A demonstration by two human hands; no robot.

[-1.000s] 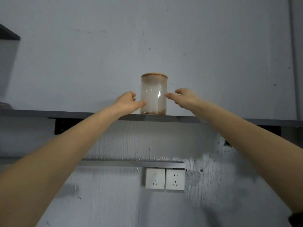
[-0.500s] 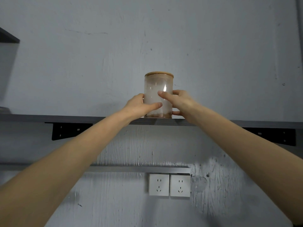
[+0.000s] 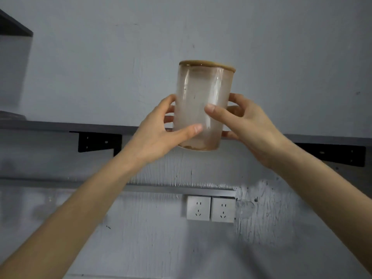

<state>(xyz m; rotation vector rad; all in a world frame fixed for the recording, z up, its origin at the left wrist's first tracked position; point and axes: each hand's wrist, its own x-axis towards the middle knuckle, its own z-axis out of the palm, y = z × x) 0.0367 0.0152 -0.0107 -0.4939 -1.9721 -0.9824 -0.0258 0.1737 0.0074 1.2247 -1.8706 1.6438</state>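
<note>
A cloudy glass jar (image 3: 201,93) with a wooden lid and a thin brown layer at its bottom is held in the air in front of the wall shelf (image 3: 60,125), its base a little below the shelf edge. My left hand (image 3: 159,133) grips its lower left side, thumb across the front. My right hand (image 3: 245,125) grips the right side, thumb on the front and fingers curled behind. The jar tilts slightly.
The dark shelf runs across the wall on black brackets (image 3: 98,142). Below it a metal rail (image 3: 181,188) and two white wall sockets (image 3: 210,208). Another dark shelf corner (image 3: 14,27) juts in at top left.
Both hands closed round the jar on the shelf, then lifted it off and brought it toward me; it now looks larger and hangs in front of the shelf edge.
</note>
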